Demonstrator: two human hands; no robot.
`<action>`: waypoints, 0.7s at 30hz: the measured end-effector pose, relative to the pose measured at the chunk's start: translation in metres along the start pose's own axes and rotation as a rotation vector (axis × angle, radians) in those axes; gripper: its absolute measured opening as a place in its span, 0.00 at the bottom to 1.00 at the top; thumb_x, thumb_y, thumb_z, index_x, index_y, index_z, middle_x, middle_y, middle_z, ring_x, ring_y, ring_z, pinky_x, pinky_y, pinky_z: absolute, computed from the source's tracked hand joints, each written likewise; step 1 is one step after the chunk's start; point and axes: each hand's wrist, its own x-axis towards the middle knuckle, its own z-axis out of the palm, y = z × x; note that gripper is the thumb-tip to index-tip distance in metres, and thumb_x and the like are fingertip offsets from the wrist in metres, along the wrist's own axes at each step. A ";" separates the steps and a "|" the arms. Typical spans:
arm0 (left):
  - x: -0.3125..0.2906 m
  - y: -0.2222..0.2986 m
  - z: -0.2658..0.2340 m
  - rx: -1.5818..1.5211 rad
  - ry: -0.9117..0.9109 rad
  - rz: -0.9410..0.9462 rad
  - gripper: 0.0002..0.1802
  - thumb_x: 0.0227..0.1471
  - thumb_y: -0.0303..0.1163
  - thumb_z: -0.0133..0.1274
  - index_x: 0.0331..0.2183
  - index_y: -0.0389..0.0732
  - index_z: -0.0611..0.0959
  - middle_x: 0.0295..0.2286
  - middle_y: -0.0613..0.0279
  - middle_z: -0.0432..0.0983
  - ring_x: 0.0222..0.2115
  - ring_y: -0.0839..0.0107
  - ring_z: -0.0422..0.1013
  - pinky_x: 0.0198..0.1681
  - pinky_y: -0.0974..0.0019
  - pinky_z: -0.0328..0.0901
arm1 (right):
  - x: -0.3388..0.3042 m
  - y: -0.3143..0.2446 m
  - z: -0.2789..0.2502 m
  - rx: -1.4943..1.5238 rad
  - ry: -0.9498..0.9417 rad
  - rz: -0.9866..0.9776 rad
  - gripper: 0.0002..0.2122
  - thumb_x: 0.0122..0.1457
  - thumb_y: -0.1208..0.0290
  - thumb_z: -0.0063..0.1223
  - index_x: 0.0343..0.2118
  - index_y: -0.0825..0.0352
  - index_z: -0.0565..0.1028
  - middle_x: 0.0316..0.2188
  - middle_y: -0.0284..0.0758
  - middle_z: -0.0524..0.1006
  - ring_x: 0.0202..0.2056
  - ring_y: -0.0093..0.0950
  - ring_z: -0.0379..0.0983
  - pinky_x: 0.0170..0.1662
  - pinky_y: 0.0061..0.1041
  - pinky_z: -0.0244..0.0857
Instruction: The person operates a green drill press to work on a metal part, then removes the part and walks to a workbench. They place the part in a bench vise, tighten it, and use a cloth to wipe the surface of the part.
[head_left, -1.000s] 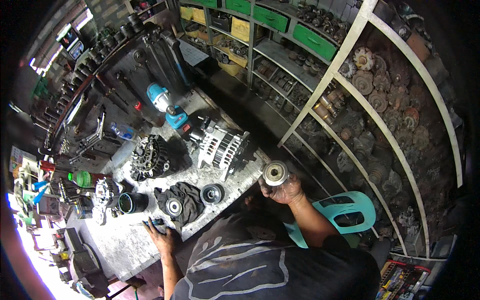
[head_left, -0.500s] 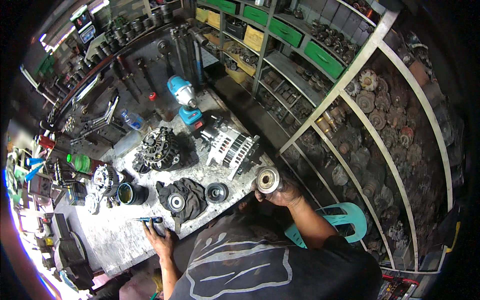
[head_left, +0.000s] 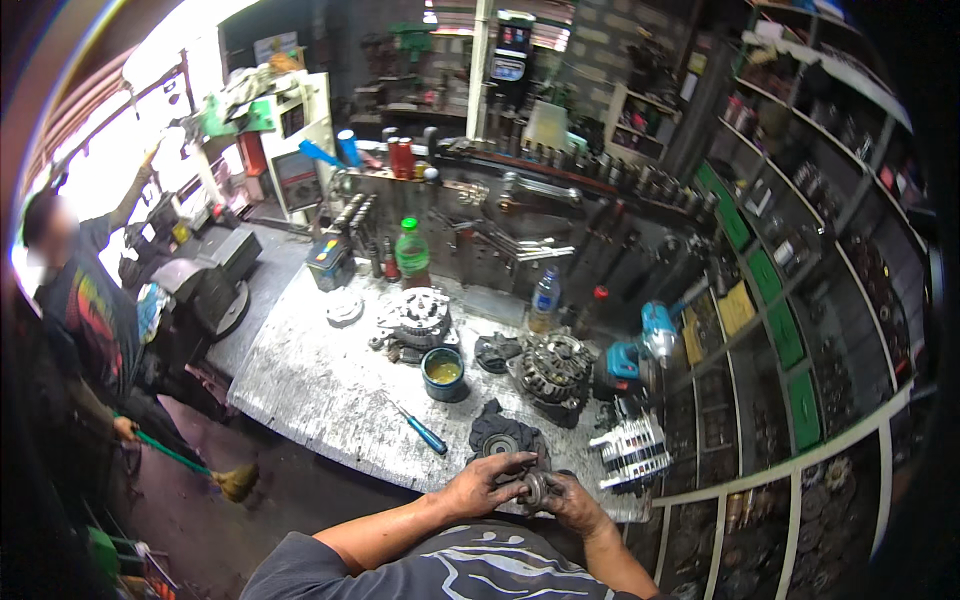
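Workbench top, scuffed pale grey and stained dark (head_left: 300, 390), fronts dark shelving with green drawer fronts (head_left: 788, 337) at 2 o'clock. Clock positions are taken from the held part, with 12 o'clock toward the bench's far side.

Held item: a grey, round, stepped metal part (head_left: 537, 490), raised at the near edge of the bench. Right hand (head_left: 580, 505): grasping the part, fingers curled around its right side. Left hand (head_left: 485, 487): fingers touching the part's left side; whether they also grip it cannot be told.

Surrounding items: crumpled black cloth (head_left: 487, 422) bearing a dark metal ring (head_left: 499, 446), 11 o'clock, just beside; blue-handled screwdriver (head_left: 428, 436), 10 o'clock; dark blue cup of yellowish paste (head_left: 443, 373), 11 o'clock; silver slotted alternator (head_left: 632, 450), 2 o'clock.

Handling advice: let the right hand bear the weight and the left fingertips steady the rim. Position the part fully above the bench, since blackened fingers may slip. Favour light, even pressure over pinching.
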 end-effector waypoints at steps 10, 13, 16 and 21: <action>-0.083 -0.015 -0.026 0.273 0.456 -0.017 0.22 0.57 0.32 0.68 0.54 0.42 0.87 0.44 0.52 0.85 0.44 0.57 0.82 0.48 0.58 0.76 | 0.074 -0.017 0.056 0.153 -0.231 0.160 0.32 0.60 0.56 0.74 0.60 0.70 0.71 0.48 0.36 0.80 0.44 0.27 0.80 0.49 0.30 0.76; -0.116 -0.016 -0.011 0.051 0.627 -0.266 0.19 0.64 0.38 0.64 0.51 0.38 0.88 0.39 0.53 0.87 0.40 0.68 0.83 0.45 0.61 0.76 | 0.094 -0.022 0.083 -0.079 -0.106 0.253 0.32 0.53 0.60 0.81 0.55 0.68 0.73 0.46 0.36 0.81 0.43 0.27 0.80 0.47 0.31 0.78; -0.154 -0.017 -0.015 -0.713 0.745 -0.549 0.25 0.68 0.44 0.61 0.55 0.33 0.85 0.40 0.56 0.88 0.40 0.72 0.82 0.46 0.66 0.77 | 0.116 -0.038 0.124 -0.723 -0.085 -0.118 0.34 0.51 0.62 0.80 0.57 0.72 0.73 0.43 0.46 0.85 0.44 0.37 0.85 0.48 0.34 0.78; -0.216 -0.005 -0.061 -0.588 1.047 -0.434 0.26 0.66 0.40 0.64 0.55 0.30 0.84 0.42 0.59 0.86 0.40 0.71 0.81 0.47 0.66 0.77 | 0.170 -0.053 0.209 -0.298 -0.359 -0.124 0.28 0.59 0.72 0.73 0.60 0.74 0.75 0.47 0.41 0.85 0.47 0.31 0.82 0.52 0.32 0.77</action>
